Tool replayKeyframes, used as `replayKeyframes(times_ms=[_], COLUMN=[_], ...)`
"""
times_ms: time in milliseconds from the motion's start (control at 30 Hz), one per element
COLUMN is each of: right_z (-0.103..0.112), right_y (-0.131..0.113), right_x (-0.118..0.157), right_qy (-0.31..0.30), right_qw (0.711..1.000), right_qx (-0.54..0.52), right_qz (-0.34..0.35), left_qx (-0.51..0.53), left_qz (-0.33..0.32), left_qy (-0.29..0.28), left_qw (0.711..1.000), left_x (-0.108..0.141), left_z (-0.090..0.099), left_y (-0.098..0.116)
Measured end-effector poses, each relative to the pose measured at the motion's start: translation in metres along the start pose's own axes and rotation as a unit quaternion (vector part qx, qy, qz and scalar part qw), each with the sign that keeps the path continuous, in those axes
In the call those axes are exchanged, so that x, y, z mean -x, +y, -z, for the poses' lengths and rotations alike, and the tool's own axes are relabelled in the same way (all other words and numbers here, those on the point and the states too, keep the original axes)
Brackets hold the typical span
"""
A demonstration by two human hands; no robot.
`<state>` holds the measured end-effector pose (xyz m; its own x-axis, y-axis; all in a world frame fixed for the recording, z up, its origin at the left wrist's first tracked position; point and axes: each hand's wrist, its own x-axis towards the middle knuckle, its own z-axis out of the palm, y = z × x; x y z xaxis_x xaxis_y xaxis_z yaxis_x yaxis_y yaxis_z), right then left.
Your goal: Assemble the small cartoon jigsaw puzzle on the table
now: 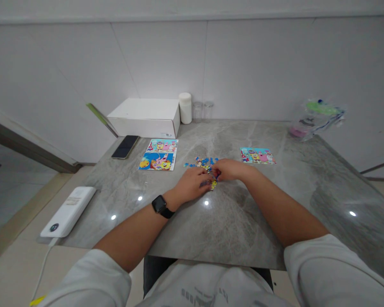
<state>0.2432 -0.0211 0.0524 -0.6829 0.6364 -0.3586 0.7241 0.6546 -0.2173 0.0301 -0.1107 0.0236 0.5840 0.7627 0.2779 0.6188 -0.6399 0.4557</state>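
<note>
A small heap of colourful jigsaw puzzle pieces [205,162] lies mid-table, mostly blue with some yellow. My left hand [193,184], a black watch on its wrist, rests at the near left side of the heap, its fingers curled on puzzle pieces. From the right, my right hand [229,170] meets it, fingers pinched together at a puzzle piece. The fingertips of both hands almost touch and partly hide what they hold. Some yellow pieces [213,184] show just below them. A cartoon picture sheet [159,155] lies to the left, and a smaller cartoon card [258,156] to the right.
Beyond the left sheet are a dark phone [125,147] and a white box [144,117]. A white bottle [185,108] and two clear glasses [202,111] stand by the wall. A clear plastic bag [316,119] sits far right; a white power bank [68,212] lies at the left edge.
</note>
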Motion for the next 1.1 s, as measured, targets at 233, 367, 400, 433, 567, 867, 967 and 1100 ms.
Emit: replayKeyframes(times_ms=[233,367,400,433,567,867,967,1100], right_z=[0.002,0.008,0.009,0.01,0.011,0.0,-0.005,0.0], right_y=[0.004,0.007,0.008,0.009,0.012,-0.006,-0.013,-0.011], right_x=[0.004,0.006,0.006,0.006,0.002,0.002,0.002,0.005], right_qy=[0.005,0.011,0.021,0.035,0.077,0.04,0.012,-0.008], right_qw=[1.0,0.997,0.996,0.994,0.989,0.996,0.998,1.0], right_qx=[-0.017,-0.073,-0.087,-0.102,-0.123,-0.075,-0.053,-0.02], right_qz=[-0.026,-0.005,0.002,0.005,-0.012,0.013,0.03,-0.006], left_qx=[-0.018,-0.025,-0.023,-0.019,-0.003,0.002,-0.014,-0.039], left_qz=[-0.02,-0.001,0.014,0.028,0.028,0.011,0.034,0.048], left_qy=[-0.034,-0.01,0.007,0.024,0.037,-0.008,-0.002,0.008], left_qw=[0.999,1.0,1.0,0.999,0.999,1.0,0.999,0.998], left_x=[0.003,0.001,0.001,0.0,0.0,0.0,0.001,0.004], left_z=[-0.003,-0.003,-0.002,-0.002,-0.001,-0.006,-0.003,0.005], left_y=[0.003,0.001,0.0,0.0,-0.004,-0.002,-0.003,-0.005])
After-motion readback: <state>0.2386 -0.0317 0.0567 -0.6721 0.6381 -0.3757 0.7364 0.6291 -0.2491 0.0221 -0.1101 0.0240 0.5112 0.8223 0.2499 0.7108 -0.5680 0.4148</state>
